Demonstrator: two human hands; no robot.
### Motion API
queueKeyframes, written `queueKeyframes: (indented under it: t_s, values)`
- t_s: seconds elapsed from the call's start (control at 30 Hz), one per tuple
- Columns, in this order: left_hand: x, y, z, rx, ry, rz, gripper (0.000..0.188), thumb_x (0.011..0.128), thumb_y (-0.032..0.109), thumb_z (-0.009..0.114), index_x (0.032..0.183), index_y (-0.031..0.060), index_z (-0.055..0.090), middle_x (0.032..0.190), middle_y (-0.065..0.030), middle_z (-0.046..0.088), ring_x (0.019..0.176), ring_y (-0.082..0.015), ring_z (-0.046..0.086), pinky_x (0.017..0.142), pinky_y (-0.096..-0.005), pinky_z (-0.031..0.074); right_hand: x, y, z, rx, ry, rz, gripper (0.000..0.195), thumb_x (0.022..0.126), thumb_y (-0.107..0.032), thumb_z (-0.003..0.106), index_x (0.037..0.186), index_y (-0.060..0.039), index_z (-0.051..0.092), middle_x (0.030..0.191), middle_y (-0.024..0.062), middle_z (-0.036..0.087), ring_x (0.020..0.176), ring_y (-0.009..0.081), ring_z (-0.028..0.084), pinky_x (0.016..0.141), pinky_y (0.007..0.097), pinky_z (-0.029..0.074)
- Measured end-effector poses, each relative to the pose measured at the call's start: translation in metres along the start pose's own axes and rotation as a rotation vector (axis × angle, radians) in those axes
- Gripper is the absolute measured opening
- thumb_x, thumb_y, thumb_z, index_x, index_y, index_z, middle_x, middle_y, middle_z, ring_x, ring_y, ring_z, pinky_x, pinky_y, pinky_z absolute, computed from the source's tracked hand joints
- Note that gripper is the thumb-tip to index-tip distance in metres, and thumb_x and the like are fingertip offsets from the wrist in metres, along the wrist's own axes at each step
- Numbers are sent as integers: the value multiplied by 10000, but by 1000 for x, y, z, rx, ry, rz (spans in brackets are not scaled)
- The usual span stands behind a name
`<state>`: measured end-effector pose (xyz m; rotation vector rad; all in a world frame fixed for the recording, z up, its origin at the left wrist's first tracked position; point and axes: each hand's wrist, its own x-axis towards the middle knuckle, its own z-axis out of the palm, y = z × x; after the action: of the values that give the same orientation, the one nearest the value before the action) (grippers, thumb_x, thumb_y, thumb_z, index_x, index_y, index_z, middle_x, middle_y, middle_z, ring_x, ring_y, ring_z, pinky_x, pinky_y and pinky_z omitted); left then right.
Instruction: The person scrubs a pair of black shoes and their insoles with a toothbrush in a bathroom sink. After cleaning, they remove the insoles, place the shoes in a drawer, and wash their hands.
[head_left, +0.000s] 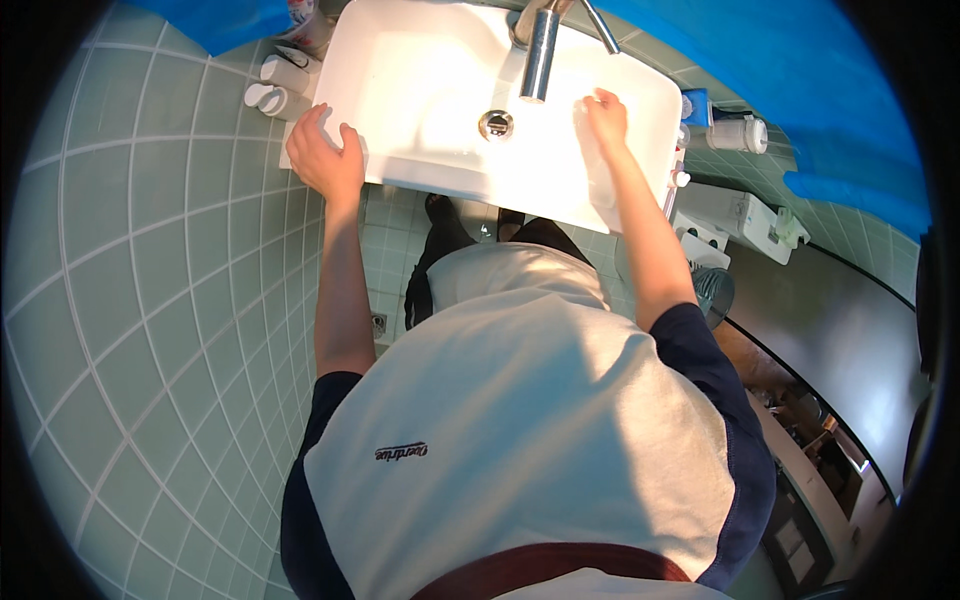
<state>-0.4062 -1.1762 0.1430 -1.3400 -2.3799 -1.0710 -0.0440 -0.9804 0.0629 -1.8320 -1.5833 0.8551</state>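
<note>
A white washbasin (427, 90) lies before me, with a round metal drain (496, 126) in its floor. My left hand (326, 154) rests over the basin's front left corner, fingers and thumb apart, holding nothing. Inside the basin, at its right side, my right hand (606, 120) is held with its fingers curled; whether something small is in it cannot be told. Between the hands, nearer the right one, the chrome faucet (538, 67) reaches over the basin, its thin lever (601, 28) pointing right. No water stream can be made out.
White bottles (281, 75) stand left of the basin against the tiled wall (180, 225). On its right are a clear lidded container (736, 136) and small tubes. A toilet tank (731, 210) is farther right. Blue sheeting (847, 90) covers the upper right.
</note>
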Motion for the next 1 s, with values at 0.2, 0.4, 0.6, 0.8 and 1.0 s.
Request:
queueKeyframes:
  t_s: [0.2, 0.4, 0.6, 0.8, 1.0]
  values:
    - [0, 1, -2, -4, 0, 5, 399, 732, 171, 633, 1126, 122, 589, 1180, -53, 578, 1138, -306, 476, 970, -447, 358, -54, -80, 87, 142, -516, -234, 317, 766, -242, 623, 988, -18, 660, 891, 152, 682, 785, 286, 663, 720, 370, 522]
    - [0, 2, -2, -14, 6, 9, 393, 732, 168, 630, 1121, 131, 593, 1177, -45, 581, 1131, -299, 481, 966, -445, 360, -61, -82, 61, 241, -533, -185, 332, 791, -243, 670, 1039, -24, 643, 858, 113, 676, 724, 187, 632, 711, 328, 518]
    - [-3, -1, -1, -11, 9, -19, 384, 732, 166, 628, 1113, 143, 600, 1169, -30, 587, 1128, -287, 485, 960, -442, 363, -11, 6, -24, 99, 104, -55, 397, 802, -222, 655, 1130, -2, 618, 982, 135, 654, 857, 203, 624, 795, 321, 498]
    - [-2, 0, 0, -10, 7, 4, 374, 731, 168, 627, 1103, 142, 609, 1165, -26, 592, 1131, -288, 485, 957, -443, 367, 10, 11, 9, 105, 108, 41, 346, 822, -221, 623, 1104, -22, 651, 1024, 125, 671, 956, 188, 617, 852, 288, 472]
    - [-2, -4, 1, 4, 15, 44, 370, 734, 169, 627, 1102, 135, 612, 1151, -31, 600, 1123, -294, 491, 953, -448, 374, -53, -83, 60, 229, -628, 33, 288, 761, -270, 675, 959, -63, 697, 830, 91, 690, 717, 219, 650, 694, 321, 507]
